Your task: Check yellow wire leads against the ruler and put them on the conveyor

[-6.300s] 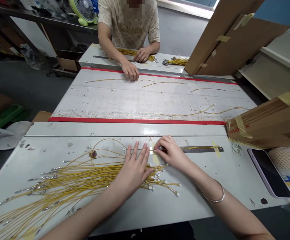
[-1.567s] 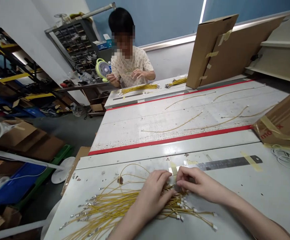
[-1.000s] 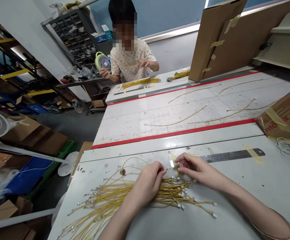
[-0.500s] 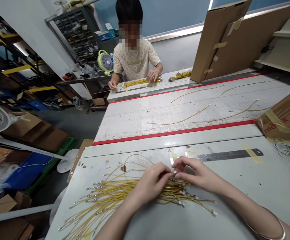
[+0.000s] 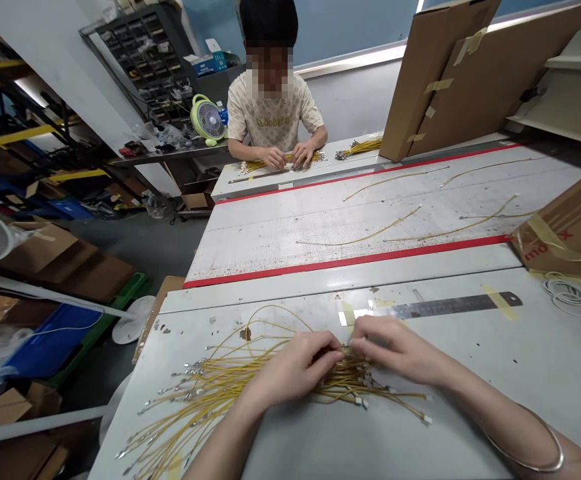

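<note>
Over a spread bundle of thin yellow wires (image 5: pixel 230 383) on the pale table, my left hand (image 5: pixel 300 367) is pinched, with its thumb and forefinger on a wire end. A loose yellow wire (image 5: pixel 275 308) arcs up behind that hand and runs toward its fingers. My right hand (image 5: pixel 393 347) faces it from the right, fingertips brought together close to the left ones; the tiny part between them is mostly hidden. Silvery terminals (image 5: pixel 195 367) tip the wires at the left, and small white connectors (image 5: pixel 426 419) tip them at the right.
Taped behind my hands is a steel ruler (image 5: pixel 450 307). A red-edged belt (image 5: pixel 260 233) carries several single wires. A cardboard box (image 5: pixel 565 227) and white rings (image 5: pixel 565 293) sit at the right. Across the belt, a co-worker (image 5: pixel 277 113) handles similar wires.
My right thumb and forefinger have closed together near my left fingertips. My left hand has barely moved. The co-worker's hands have come together over their wires.
</note>
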Demonstrator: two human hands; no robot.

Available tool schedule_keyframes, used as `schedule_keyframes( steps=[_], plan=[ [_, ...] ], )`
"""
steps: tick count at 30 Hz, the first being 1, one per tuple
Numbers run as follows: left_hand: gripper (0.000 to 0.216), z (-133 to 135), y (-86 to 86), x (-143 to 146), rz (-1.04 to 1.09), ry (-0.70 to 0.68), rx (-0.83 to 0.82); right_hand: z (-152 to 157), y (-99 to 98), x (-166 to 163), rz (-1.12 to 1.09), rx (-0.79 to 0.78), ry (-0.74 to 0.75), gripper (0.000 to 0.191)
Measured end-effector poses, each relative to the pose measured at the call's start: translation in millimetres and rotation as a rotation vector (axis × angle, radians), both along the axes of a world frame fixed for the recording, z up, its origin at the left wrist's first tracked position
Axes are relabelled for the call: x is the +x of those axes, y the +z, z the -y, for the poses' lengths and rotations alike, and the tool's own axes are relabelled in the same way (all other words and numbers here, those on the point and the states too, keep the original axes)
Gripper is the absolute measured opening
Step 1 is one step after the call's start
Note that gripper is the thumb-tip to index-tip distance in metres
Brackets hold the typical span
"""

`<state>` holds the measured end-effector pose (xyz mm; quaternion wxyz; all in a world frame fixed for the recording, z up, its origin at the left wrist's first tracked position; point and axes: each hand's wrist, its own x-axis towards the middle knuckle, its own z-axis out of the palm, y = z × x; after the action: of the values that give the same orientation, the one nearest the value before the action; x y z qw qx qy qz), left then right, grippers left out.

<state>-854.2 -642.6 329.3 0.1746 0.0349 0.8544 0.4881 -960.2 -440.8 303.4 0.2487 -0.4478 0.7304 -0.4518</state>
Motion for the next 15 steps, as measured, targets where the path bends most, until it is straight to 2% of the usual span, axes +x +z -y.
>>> schedule_keyframes(
  steps=[3,7,9,15],
  plan=[
    [0.018,7.9,7.8,2.0,-0.035,-0.007,-0.045,-16.8,4.4,-19.8,0.074,-0.165,-0.249,0.048],
    [0.017,20.5,15.7,5.1,-0.014,0.021,-0.031,-45.7,11.5,-48.3,0.228,-0.585,-0.664,0.051],
    [0.016,25.0,17.2,6.1,0.039,0.023,0.002,-59.5,15.7,-57.7,0.267,-0.733,-0.807,0.054],
    [0.015,27.9,7.8,2.2,0.071,0.043,-0.015,-97.6,25.3,-73.0,0.252,-0.834,-0.995,0.058]
  ],
)
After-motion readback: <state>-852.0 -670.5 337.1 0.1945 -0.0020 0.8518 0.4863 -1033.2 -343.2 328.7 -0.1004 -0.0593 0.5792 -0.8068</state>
